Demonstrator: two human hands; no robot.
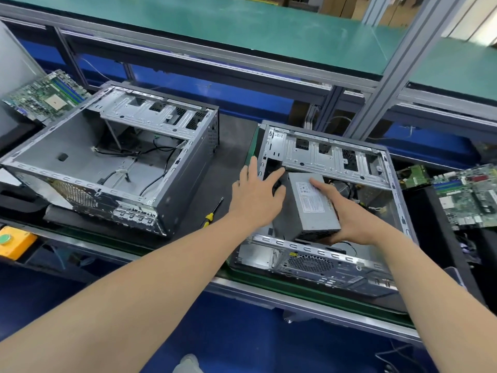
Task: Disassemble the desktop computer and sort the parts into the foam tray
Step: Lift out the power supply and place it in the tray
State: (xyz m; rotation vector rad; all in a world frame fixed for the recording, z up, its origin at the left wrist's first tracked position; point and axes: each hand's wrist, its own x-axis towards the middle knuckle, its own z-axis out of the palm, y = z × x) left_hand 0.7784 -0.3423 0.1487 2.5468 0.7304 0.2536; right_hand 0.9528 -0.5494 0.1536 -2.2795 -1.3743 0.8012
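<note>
Two open desktop cases lie on their sides on the bench. The right case (336,157) has a grey power supply (313,208) tilted up out of its opening. My right hand (349,219) grips the supply from its right and underside, with the thumb on its labelled top. My left hand (255,195) reaches to the supply's left side with fingers stretched over the case's left wall; whether it touches the supply I cannot tell. The left case (113,162) holds only loose black cables.
A yellow-handled screwdriver (213,212) lies on the dark mat between the cases. A green motherboard (45,95) rests at far left, and another motherboard (468,197) lies at far right beside a small board (412,177). A yellow button box (13,242) sits at the bench's front left.
</note>
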